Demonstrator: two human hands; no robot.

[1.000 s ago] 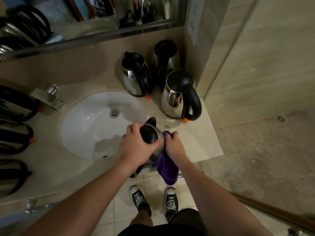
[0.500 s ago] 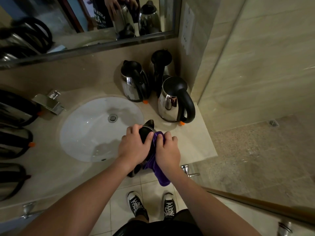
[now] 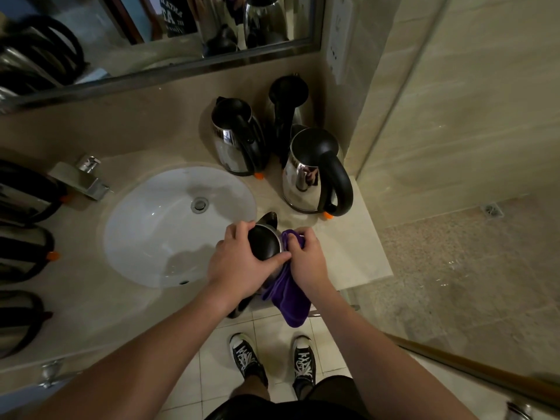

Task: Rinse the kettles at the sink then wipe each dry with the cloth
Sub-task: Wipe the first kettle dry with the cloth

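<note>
The fingers (image 3: 242,234) of the left hand (image 3: 239,265) curl over the black lid of the held kettle (image 3: 263,245), with the thumb laid along its near rim, so that this hand grips the vessel from above. The fingers of the right hand (image 3: 306,262) are bunched round a fold of the purple cloth (image 3: 288,295), pinching it against the kettle's right flank; the rest of the cloth hangs down past the counter edge. The held kettle stands, or is held just above, the front of the counter (image 3: 357,253), just right of the sink (image 3: 145,237), spout pointing away from the person; whether its base rests on the stone cannot be told.

Stage of the task, as judged: the wiping of this kettle is in hand. Three kettles (image 3: 315,174) stand upright together at the back right corner, lids closed, apparently finished, though dryness cannot be confirmed. Further kettles (image 3: 24,253) lie along the left edge, only partly in view, and probably await rinsing.

Containers: the sink basin is white, its drain (image 3: 199,205) open, and holds no standing water. The faucet (image 3: 88,180) shows no stream. The lid of the held kettle is shut, so any contents are hidden.
</note>
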